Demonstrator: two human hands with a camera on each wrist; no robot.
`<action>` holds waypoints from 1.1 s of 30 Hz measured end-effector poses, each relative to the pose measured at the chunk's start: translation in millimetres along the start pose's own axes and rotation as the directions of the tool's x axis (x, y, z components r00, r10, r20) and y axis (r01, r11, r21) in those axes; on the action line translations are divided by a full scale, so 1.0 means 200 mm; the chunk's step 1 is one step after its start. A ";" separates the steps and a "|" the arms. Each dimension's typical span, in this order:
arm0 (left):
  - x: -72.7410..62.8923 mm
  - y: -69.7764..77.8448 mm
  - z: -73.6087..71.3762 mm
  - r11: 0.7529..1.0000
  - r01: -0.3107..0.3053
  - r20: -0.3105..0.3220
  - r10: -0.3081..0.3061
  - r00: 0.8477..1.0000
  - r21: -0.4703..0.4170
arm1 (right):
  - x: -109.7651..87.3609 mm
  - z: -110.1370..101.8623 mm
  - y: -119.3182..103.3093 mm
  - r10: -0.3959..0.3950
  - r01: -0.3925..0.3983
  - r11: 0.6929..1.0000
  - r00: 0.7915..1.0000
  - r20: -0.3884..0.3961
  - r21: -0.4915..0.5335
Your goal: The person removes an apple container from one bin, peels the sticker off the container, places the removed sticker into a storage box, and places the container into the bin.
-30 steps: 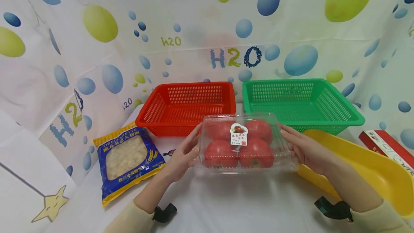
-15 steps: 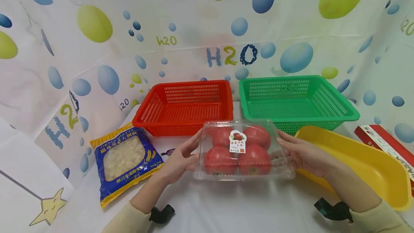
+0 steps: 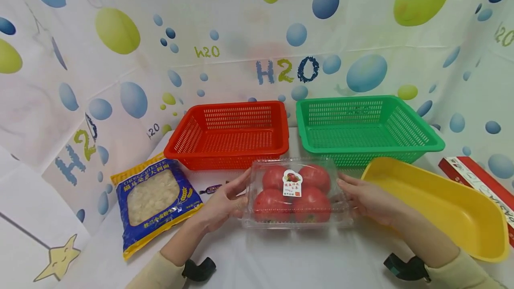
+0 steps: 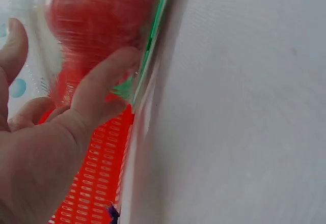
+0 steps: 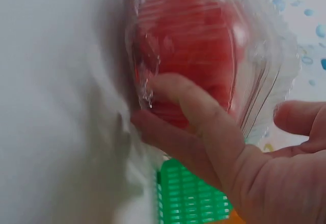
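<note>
A clear plastic box (image 3: 292, 211) of red apples (image 3: 271, 205) with a white label (image 3: 292, 183) is in the middle front of the head view. My left hand (image 3: 221, 204) holds its left end and my right hand (image 3: 373, 200) its right end. In the left wrist view, fingers (image 4: 104, 79) lie against the box's end, the thumb raised to one side. Curved fingers (image 5: 204, 114) touch the lower edge of the other end in the right wrist view. The box is low over the white cloth; I cannot tell whether it touches it.
Behind the box stand a red basket (image 3: 229, 162) and a green basket (image 3: 361, 157). A blue pasta bag (image 3: 156, 200) and a small purple-wrapped candy (image 3: 210, 189) lie left. At right are a yellow tray (image 3: 441, 200) and a red-and-white box (image 3: 478, 182).
Both hands have brought the box of apples down and towards me, slightly to the left. The camera view has shifted a little; the baskets, pasta bag and tray appear to stay put.
</note>
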State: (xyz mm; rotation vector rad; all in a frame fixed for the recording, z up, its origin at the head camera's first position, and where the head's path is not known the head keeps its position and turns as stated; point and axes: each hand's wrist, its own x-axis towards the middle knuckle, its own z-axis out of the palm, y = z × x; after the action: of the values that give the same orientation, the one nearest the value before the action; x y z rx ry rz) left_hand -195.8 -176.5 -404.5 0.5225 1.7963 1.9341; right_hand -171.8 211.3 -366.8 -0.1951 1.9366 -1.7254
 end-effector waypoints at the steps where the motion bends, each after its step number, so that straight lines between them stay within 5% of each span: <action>1: 0.00 -0.01 -0.01 1.000 0.004 0.008 -0.004 1.000 -0.009 | 0.00 0.01 0.00 0.006 -0.007 1.000 1.000 -0.017 -0.008; 15: 0.04 -0.03 -0.03 0.999 -0.017 0.034 0.018 0.999 -0.040 | 0.05 0.04 0.01 0.030 -0.035 0.998 0.994 -0.106 -0.046; 24: 0.01 -0.04 -0.04 0.998 0.021 0.013 -0.021 1.000 -0.051 | 0.06 0.04 0.02 0.046 -0.046 0.999 0.997 -0.070 -0.008; 33: 0.03 -0.03 -0.04 0.999 -0.003 0.049 0.005 0.999 -0.037 | 0.04 0.02 0.01 0.042 -0.043 0.999 0.998 -0.046 -0.003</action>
State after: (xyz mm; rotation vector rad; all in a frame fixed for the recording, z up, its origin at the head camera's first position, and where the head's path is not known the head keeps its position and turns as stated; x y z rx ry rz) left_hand -205.2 -180.4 -411.3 0.5570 1.7276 1.9362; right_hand -175.4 204.6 -370.4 -0.1156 1.9633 -1.7127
